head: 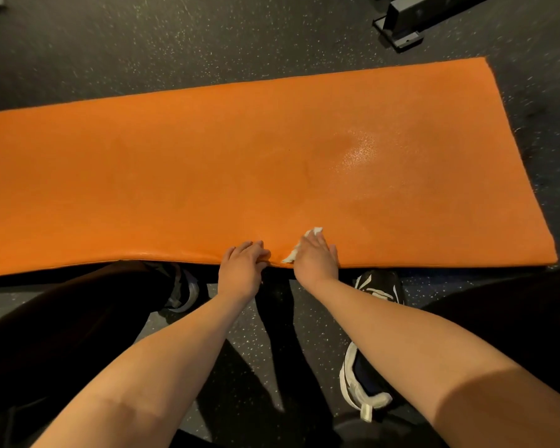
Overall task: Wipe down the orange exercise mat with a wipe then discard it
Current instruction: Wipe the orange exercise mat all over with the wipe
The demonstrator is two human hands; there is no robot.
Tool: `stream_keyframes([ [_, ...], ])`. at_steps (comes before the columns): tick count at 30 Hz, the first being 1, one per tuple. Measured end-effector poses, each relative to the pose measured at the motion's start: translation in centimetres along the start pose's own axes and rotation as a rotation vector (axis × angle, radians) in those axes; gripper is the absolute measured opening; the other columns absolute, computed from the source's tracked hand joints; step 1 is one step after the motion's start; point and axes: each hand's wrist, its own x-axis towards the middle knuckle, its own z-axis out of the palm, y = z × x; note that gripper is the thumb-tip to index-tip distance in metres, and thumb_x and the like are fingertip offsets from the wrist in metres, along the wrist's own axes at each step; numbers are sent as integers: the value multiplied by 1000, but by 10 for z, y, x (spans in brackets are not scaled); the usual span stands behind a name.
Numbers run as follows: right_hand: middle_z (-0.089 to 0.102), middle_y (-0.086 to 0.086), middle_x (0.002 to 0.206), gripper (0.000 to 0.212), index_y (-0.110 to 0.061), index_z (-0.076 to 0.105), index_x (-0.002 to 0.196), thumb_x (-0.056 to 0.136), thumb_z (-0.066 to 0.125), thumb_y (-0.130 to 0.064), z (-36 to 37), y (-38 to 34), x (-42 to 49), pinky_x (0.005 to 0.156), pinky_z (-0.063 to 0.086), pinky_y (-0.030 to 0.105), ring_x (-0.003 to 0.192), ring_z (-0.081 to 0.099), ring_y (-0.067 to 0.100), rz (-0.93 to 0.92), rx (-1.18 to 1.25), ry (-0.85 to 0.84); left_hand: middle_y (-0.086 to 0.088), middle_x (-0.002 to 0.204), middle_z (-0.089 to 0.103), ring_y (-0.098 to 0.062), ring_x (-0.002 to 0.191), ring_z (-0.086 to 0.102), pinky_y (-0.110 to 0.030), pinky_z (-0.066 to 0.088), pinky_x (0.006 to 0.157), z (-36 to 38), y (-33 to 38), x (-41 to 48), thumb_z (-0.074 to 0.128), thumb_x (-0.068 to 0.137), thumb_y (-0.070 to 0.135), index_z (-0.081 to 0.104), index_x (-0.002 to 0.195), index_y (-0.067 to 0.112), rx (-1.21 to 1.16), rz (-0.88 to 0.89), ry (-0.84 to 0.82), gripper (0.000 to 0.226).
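The orange exercise mat (207,176) lies flat across the dark speckled floor, and a wet sheen shows right of its middle. My right hand (316,257) lies flat on a crumpled white wipe (316,230) at the mat's near edge; the wipe pokes out beyond the fingertips and at the thumb side. My left hand (243,263) rests just to its left, with the fingers bent over the near edge of the mat, which dips slightly there.
My legs in dark trousers and my black-and-white shoes (362,379) are on the floor just in front of the mat. A black metal equipment base (408,24) stands on the floor beyond the mat's far right corner.
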Motion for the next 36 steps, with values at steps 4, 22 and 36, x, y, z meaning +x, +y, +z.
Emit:
stream_keyframes([
  [4,10,-4,170,53,-21,28,160,110,22,-39,11,-17,-11,124,-7,44,156,-3,9,-200,62,-122,10,140,60,-12,144,36,-35,20,118,2,3,-3,51,104,25,65,131,24,9,-18,40,31],
  [22,19,-7,168,47,-21,39,154,111,23,-32,-27,2,-45,125,-1,44,155,6,7,-216,137,-4,3,122,70,-21,115,63,-41,39,106,-36,52,-31,52,102,24,72,115,26,-11,-37,151,24],
  [36,13,5,168,58,-14,26,158,103,43,-8,20,33,-56,126,11,47,156,7,24,-292,-122,-73,2,153,47,-25,138,43,-41,41,107,26,45,-50,49,103,36,61,134,30,-189,-11,-144,34],
])
